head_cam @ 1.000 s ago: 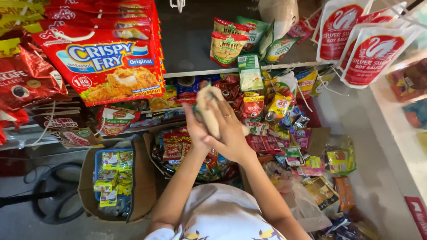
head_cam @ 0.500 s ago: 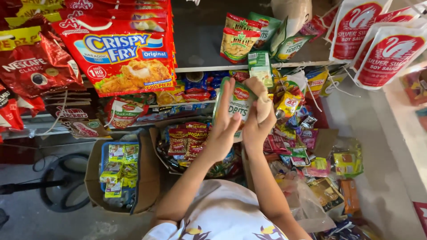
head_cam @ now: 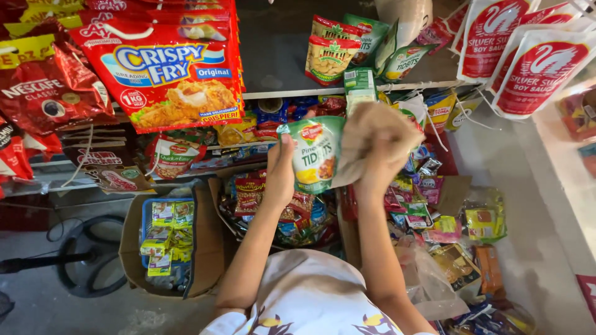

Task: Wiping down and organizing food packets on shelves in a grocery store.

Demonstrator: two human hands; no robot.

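The person's left hand (head_cam: 280, 174) holds a green and white pouch (head_cam: 315, 154) up in front of the shelf (head_cam: 279, 93). The fingers are closed on the pouch's left edge, with the thumb (head_cam: 287, 144) lying up along its side. The pouch stands upright, a little below the front edge of the shelf.

The right hand (head_cam: 380, 162) is bunched around a tan cloth (head_cam: 366, 133). The cloth is pressed against the right side of the pouch and covers part of it. The hand looks closed tight on the cloth, but the cloth hides the fingertips, so the exact grip is hard to see.

On the shelf, near its front edge, stand more pouches (head_cam: 332, 53) in red and green, and a small green and white box (head_cam: 359, 84) sits right at the edge, just above the cloth. A big red bag of breading mix (head_cam: 167, 80) hangs at the left, and red coffee bags (head_cam: 43, 87) hang beside it. At the top right corner hang white and red sauce bags (head_cam: 528, 56).

Below the hands is a cardboard box (head_cam: 230, 217) full of little snack packets. To its left is another cardboard box (head_cam: 133, 248) holding small green and yellow packets (head_cam: 164, 232). More small packets (head_cam: 434, 211) lie piled to the right of the arms.
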